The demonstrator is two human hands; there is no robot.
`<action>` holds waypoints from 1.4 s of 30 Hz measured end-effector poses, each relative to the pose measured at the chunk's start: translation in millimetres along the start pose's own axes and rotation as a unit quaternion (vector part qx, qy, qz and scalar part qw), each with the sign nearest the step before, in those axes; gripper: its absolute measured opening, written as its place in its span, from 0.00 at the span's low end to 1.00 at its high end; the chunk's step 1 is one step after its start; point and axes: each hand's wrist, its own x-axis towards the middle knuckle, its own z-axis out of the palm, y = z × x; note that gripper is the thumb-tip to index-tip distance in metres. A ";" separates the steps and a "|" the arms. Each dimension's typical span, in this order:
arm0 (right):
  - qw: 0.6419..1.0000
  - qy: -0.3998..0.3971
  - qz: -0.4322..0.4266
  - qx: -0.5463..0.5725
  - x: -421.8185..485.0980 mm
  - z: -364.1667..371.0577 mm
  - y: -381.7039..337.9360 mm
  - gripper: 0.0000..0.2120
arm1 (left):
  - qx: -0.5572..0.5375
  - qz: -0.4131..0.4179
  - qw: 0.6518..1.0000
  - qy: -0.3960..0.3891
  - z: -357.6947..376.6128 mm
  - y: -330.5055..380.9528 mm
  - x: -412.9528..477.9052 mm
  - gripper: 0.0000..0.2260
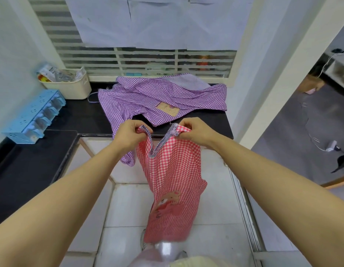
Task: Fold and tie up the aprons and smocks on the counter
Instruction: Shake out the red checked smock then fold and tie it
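Observation:
A red-and-white checked apron (172, 176) with a bear picture near its lower part hangs in the air in front of the counter. My left hand (128, 134) grips its top left corner by the dark striped neck trim. My right hand (192, 132) grips the top right corner. The apron hangs straight down toward the tiled floor. A purple checked smock (148, 99) lies crumpled on the black counter (80, 116) behind my hands, with a beige patch pocket facing up and one sleeve drooping over the counter's front edge.
A cream plastic bin (70, 87) with packets stands at the back left of the counter. A blue compartment rack (34, 116) sits against the left wall. A barred window is behind. An open doorway lies to the right, with cables on its floor.

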 end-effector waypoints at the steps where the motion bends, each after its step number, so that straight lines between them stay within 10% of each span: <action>1: 1.000 0.009 0.017 -0.002 0.8 -1.4 4.1 0.08 | 0.027 -0.007 0.999 0.023 -1.3 -6.5 1.7 0.04; 12: 0.983 0.138 0.122 0.009 -0.5 -8.4 12.1 0.11 | 0.155 -0.023 0.981 0.118 -11.9 -19.3 5.9 0.10; 26: 0.967 0.026 0.164 0.195 12.0 3.5 -13.5 0.08 | 0.104 0.008 0.982 0.160 8.1 -0.5 5.0 0.13; 35: 0.918 -0.025 0.160 0.363 26.7 29.9 -44.3 0.07 | -0.122 -0.070 0.979 0.149 38.8 29.9 4.9 0.23; 42: 0.879 -0.036 0.163 0.446 27.7 32.1 -48.0 0.34 | -0.276 -0.088 0.956 0.050 36.6 39.5 1.5 0.17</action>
